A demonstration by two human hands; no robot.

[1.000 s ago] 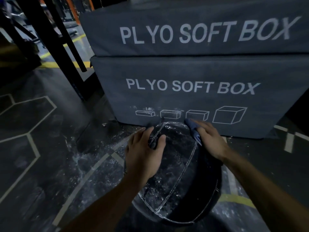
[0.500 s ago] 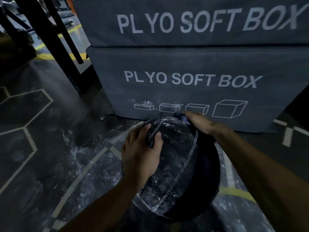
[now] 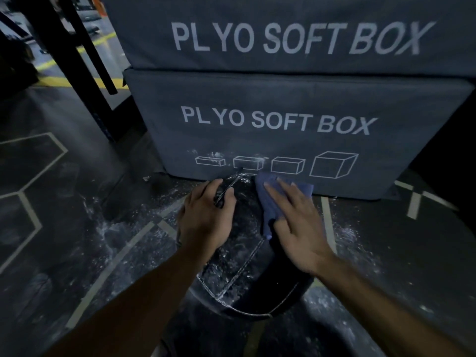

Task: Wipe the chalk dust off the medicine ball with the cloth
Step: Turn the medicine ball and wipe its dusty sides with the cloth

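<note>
Two bare forearms are reaching in from the bottom edge toward one black medicine ball (image 3: 247, 274), which is sitting on the floor (image 3: 85, 228) just in front of the lower plyo box. White chalk dust is speckling the ball's near left panel along its pale seams. The left hand (image 3: 206, 220) is resting on the ball's upper left side, its fingers curving over the far top seam and bracing the ball. The right hand (image 3: 296, 228) is lying flat with straight, spread fingers on one blue cloth (image 3: 270, 199), pressing it against the ball's upper right side; the cloth's far edge is sticking out past the fingertips. The floor is dark and glossy, carrying pale hexagon lines on the left, scattered chalk around the ball, and a yellow stripe farther back. Two grey soft boxes are standing stacked behind the ball: the lower plyo box (image 3: 283, 119) is showing white lettering and four box outlines, and the upper plyo box (image 3: 296, 37) is showing the same lettering. Dark metal rack posts (image 3: 67, 42) are rising at far left.
</note>
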